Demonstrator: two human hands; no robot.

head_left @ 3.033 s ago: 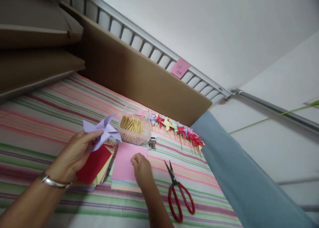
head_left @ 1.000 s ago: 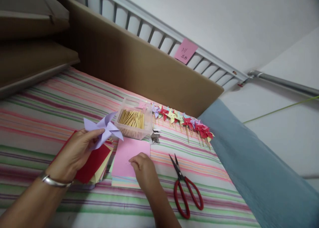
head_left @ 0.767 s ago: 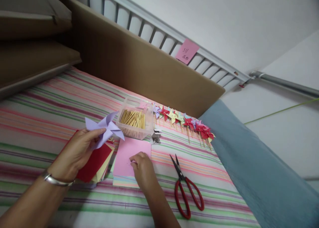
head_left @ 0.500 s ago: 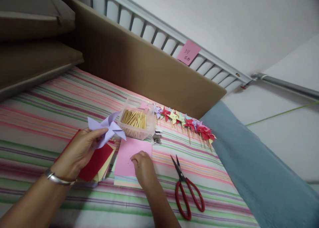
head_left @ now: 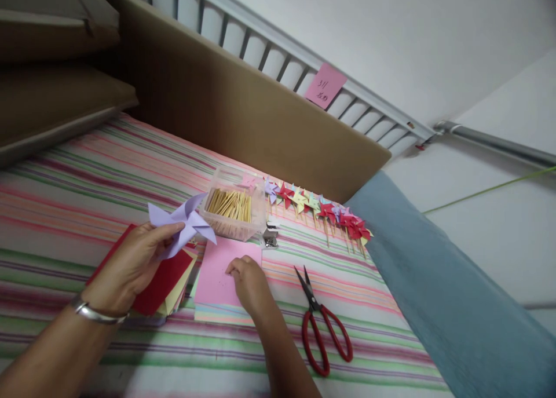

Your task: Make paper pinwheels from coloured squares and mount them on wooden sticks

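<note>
Between thumb and fingers, my left hand [head_left: 145, 253] grips a purple paper pinwheel [head_left: 186, 221], above a stack of red and cream paper [head_left: 163, 282]. My right hand [head_left: 247, 279] is over a stack of pink paper [head_left: 217, 270], with thumb and forefinger pinched together. Whatever the pinch holds, if anything, is too small to make out. Tiny dark specks lie on the pink sheet beside the fingertips. Just behind the pink stack sits a clear plastic box [head_left: 256, 212] of thin wooden sticks [head_left: 230, 205]. At its corner is a small open container with tiny metal pieces [head_left: 270, 238].
Red-handled scissors [head_left: 319, 322] lie to the right, blades slightly apart. A row of finished pinwheels on sticks [head_left: 319, 207] lines the back, near a cardboard panel [head_left: 243, 102]. Brown packages [head_left: 56, 102] are stacked at the left. Blue cloth [head_left: 417, 259] borders the striped tablecloth [head_left: 369, 311].
The view has shifted slightly, moving everything a little left. Both hands keep nearly the same pose, the left still on the pinwheel and the right still pinched over the pink paper.
</note>
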